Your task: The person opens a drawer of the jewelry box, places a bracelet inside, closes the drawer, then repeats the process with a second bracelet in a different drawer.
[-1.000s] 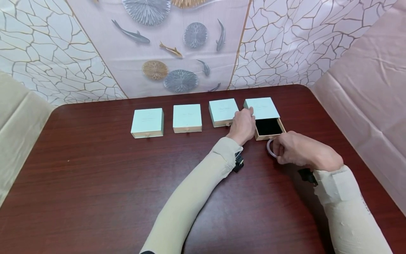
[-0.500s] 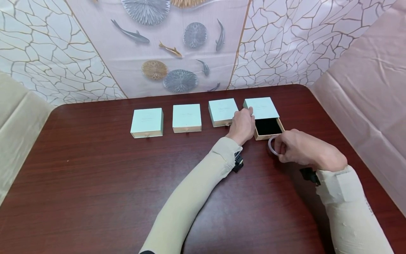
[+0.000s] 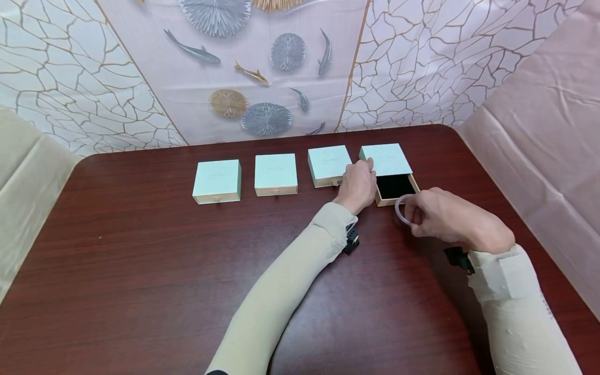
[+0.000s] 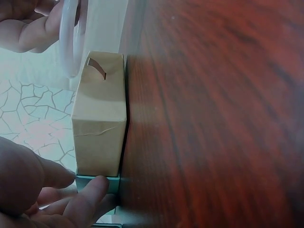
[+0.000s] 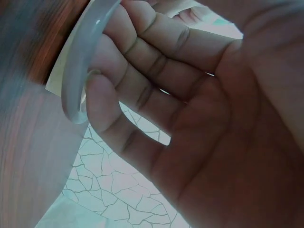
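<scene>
My right hand (image 3: 442,219) pinches a pale translucent bangle (image 3: 397,210) between thumb and fingertips. In the head view the bangle is at the front edge of a pulled-out drawer (image 3: 385,202); whether they touch, I cannot tell. The drawer is cream with a black lining and slides from a mint-green box (image 3: 386,158) at the far right of a row. Around that box's sleeve, near its front, curl the thumb and fingers of my left hand (image 3: 357,185). In the left wrist view the bangle (image 4: 69,40) hangs beyond the drawer's ribbon pull (image 4: 98,68).
Three similar shut boxes stand to the left: one (image 3: 329,162) close to my left hand, another (image 3: 275,172) farther over, a third (image 3: 217,178) at the end. All are on a dark red wooden table (image 3: 164,291). A patterned cloth (image 3: 290,99) hangs behind its back edge.
My right hand has lifted slightly, bringing the bangle up and over the drawer's front edge. The left hand and the boxes have stayed in place.
</scene>
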`<control>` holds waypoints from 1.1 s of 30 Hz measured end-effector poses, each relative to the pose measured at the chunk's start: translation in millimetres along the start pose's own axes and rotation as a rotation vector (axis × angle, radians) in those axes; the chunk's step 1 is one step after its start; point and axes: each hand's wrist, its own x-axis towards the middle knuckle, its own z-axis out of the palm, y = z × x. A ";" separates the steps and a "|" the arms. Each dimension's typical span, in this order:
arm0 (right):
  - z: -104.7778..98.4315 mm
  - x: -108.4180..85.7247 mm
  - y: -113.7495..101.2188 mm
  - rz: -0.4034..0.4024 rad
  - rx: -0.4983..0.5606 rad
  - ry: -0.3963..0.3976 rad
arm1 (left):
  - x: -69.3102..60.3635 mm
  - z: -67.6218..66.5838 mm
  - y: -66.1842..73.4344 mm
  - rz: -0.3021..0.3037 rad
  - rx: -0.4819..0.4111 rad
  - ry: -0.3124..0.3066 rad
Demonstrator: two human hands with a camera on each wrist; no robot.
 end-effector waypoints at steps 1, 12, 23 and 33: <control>0.0 0.1 0.0 -0.005 0.000 0.002 | 0.0 0.1 0.0 -0.001 0.000 0.001; -0.5 2.3 -0.1 -0.001 -0.007 0.038 | -0.2 -0.4 0.4 0.001 0.023 0.004; 0.2 4.3 2.7 -0.028 -0.002 0.090 | -0.5 -0.7 0.4 -0.004 0.010 -0.001; 0.5 4.5 3.0 -0.035 -0.002 0.112 | -0.4 -0.8 0.3 0.002 0.009 -0.004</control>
